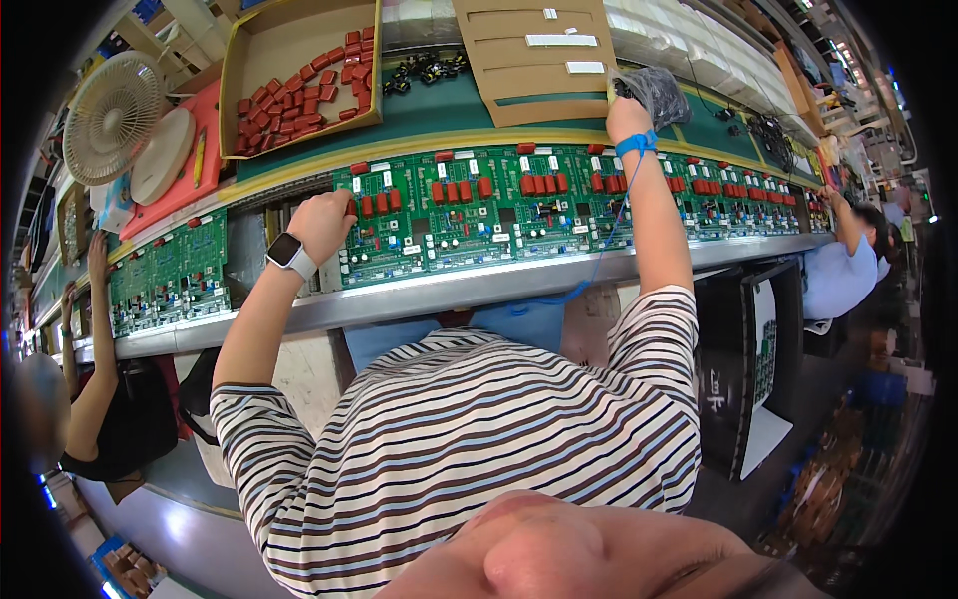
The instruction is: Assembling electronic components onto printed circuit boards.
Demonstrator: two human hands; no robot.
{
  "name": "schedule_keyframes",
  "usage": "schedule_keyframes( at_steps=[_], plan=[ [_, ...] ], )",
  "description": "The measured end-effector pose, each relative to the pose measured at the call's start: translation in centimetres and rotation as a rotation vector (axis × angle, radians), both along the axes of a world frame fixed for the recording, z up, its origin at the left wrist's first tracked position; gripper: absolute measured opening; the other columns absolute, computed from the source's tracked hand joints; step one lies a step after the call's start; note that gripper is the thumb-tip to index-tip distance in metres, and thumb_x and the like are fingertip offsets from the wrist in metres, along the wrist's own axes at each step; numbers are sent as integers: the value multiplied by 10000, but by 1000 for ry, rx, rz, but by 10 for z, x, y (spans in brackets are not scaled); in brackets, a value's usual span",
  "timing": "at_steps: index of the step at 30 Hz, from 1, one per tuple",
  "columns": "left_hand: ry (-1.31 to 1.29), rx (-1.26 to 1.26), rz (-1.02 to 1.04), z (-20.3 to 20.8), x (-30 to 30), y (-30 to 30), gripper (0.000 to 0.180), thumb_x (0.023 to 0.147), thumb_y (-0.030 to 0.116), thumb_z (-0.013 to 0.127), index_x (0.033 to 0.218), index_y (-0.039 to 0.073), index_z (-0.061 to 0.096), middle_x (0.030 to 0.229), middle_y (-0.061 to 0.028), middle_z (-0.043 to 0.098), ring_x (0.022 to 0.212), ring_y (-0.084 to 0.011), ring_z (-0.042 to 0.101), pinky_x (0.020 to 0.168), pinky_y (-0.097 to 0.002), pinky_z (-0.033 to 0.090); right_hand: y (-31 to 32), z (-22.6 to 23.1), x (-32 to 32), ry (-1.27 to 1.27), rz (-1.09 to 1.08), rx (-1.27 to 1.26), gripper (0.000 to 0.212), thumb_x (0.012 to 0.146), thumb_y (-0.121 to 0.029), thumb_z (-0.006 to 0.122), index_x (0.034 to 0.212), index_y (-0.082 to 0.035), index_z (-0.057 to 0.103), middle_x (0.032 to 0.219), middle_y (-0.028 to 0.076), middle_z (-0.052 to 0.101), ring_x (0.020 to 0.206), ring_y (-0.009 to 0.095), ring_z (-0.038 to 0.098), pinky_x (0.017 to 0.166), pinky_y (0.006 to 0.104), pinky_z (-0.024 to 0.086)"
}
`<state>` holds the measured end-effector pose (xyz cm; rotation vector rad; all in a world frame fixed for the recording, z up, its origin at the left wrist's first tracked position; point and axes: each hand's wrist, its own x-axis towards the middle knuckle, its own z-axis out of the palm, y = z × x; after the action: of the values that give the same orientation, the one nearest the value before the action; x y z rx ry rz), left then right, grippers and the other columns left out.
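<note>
A long row of green circuit boards [479, 252], with red block capacitors [544, 184] standing on them, runs along the rail in front of me. My left hand [321, 226], below a smartwatch [290, 256], is closed at the left end of the nearest board; whatever its fingertips hold is too small to make out. Across the boards, my right hand [627, 118] reaches to a dark grey plastic bag [661, 97], and its fingers are hidden there. A blue wrist strap [636, 144] with a cord circles my right wrist.
Beyond the boards stand a cardboard box [376, 60] of loose red capacitors, a pile of small black parts [424, 70] and a slotted cardboard sheet [544, 70]. A fan [113, 115] is far left. Co-workers' arms [98, 299] reach in from both sides. A metal rail [479, 283] edges the line.
</note>
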<state>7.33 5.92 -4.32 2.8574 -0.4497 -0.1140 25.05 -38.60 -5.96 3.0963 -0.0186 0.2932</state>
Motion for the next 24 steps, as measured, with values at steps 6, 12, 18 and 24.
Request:
schedule_keyframes(
  at_steps=[6,12,18,24],
  plan=[
    [74,106,-30,2,8,-10,220,756,107,615,937,4,546,826,-180,603,796,-344,589,705,-420,471,-44,-35,40,-267,-232,-263,253,805,-155,515,985,-13,621,1022,241,562,838,402,608,662,412,539],
    [59,154,-41,0,8,-14,195,745,95,618,903,4,548,800,-173,603,779,-343,590,691,-419,475,-38,-34,44,-236,-202,-303,220,818,-150,499,955,-33,625,979,193,577,841,337,615,653,394,539],
    [37,91,-33,-2,6,-10,234,747,96,615,957,15,552,824,-173,611,782,-342,593,695,-420,478,-41,-31,47,-251,-182,-215,205,833,-147,481,925,-30,622,969,187,581,839,348,619,677,406,533],
    [30,-41,-27,5,3,-12,400,747,76,579,1134,32,486,837,-193,619,775,-353,599,697,-440,481,-53,-31,52,-247,-153,-48,211,816,-123,474,899,-14,635,983,232,588,838,373,617,724,427,518]
  ],
)
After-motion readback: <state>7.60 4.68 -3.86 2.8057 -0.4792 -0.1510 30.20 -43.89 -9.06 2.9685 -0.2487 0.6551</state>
